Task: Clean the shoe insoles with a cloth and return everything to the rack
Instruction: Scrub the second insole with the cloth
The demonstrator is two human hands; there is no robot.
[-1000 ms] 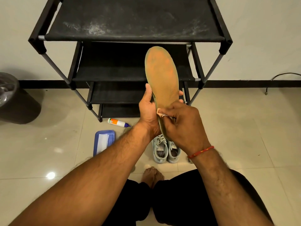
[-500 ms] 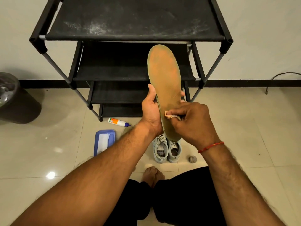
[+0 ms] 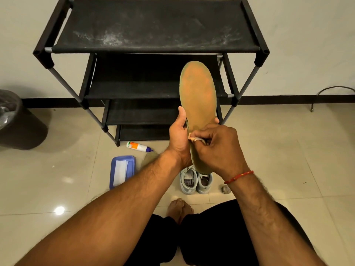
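An orange-brown insole [image 3: 197, 93] stands upright in front of the black shoe rack [image 3: 157, 47]. My left hand [image 3: 179, 139] grips its lower left edge, thumb up along the side. My right hand [image 3: 217, 148] pinches a small pale cloth [image 3: 196, 139] against the insole's lower part. A pair of light grey shoes [image 3: 195, 180] sits on the floor below my hands. A second insole [image 3: 150, 157] lies partly hidden behind my left forearm.
A glue bottle [image 3: 137, 146] lies by the rack's foot. A blue tray [image 3: 123, 169] with a white sheet rests on the tiles. A dark bin [image 3: 17, 120] stands at the left. A small round object [image 3: 226, 189] lies beside the shoes. My bare foot [image 3: 179, 208] shows below.
My right hand with the cloth has shifted slightly up and right along the insole's lower part. The insole stays upright in my left hand.
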